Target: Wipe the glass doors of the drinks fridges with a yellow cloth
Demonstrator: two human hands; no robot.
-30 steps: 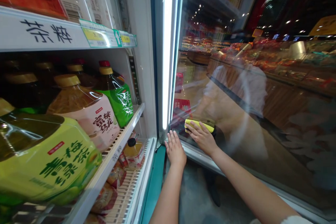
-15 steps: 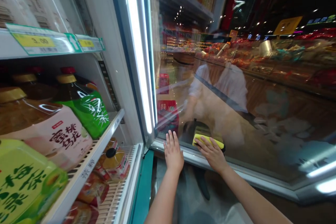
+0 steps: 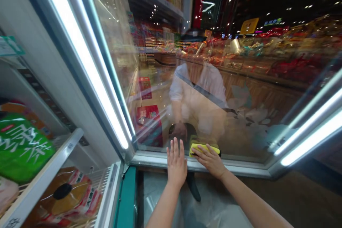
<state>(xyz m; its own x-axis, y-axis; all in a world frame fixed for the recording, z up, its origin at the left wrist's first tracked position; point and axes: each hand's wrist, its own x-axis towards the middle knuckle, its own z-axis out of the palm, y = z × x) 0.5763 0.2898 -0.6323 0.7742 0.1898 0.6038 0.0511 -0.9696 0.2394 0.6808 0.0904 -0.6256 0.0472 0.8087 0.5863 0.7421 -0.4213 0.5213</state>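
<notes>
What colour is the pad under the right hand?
The pad is bright yellow, best seen in the head view.

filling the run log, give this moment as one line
right hand: holds yellow pad at glass door | left hand: open by door frame

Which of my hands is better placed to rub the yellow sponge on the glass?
Probably your right hand: it holds the yellow sponge at the glass. Your left hand is open, with nothing visible in it.

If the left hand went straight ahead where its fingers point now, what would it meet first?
The left hand would probably meet the transparent glass door pane; its fingertips may be touching it, but depth is unclear.
</notes>
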